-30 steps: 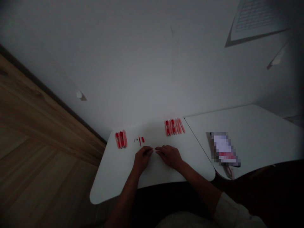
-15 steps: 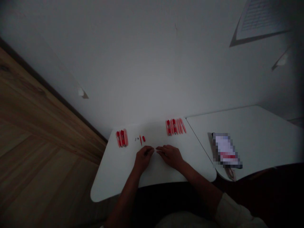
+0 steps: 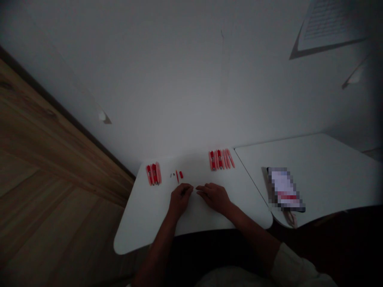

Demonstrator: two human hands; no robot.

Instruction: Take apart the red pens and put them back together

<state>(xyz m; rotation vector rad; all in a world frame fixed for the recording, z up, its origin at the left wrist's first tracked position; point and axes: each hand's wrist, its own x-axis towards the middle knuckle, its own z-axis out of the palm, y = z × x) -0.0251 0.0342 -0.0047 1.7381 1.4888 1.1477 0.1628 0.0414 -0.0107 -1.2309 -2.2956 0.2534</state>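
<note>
My left hand (image 3: 180, 199) rests on the white table (image 3: 143, 227) with its fingertips pinched on a small dark item, too small to name. My right hand (image 3: 214, 197) lies just to its right, fingers curled inward; whatever they may hold is hidden. Beyond the hands lie a thin red rod (image 3: 177, 176), a small red piece (image 3: 181, 174) and tiny grey parts (image 3: 172, 175). A bundle of red-and-pink pens (image 3: 153, 174) sits to the far left, and a larger row of similar pens (image 3: 220, 159) lies far right.
A second white table (image 3: 317, 167) butts against the first on the right and holds a pixelated packet (image 3: 285, 189). A wooden floor (image 3: 60, 159) spreads to the left, beyond the table's rounded corner. A white wall (image 3: 179, 79) stands behind.
The view has shifted slightly since the earliest frame. Both hands stay in nearly the same place, and the pens and small parts have not visibly moved.
</note>
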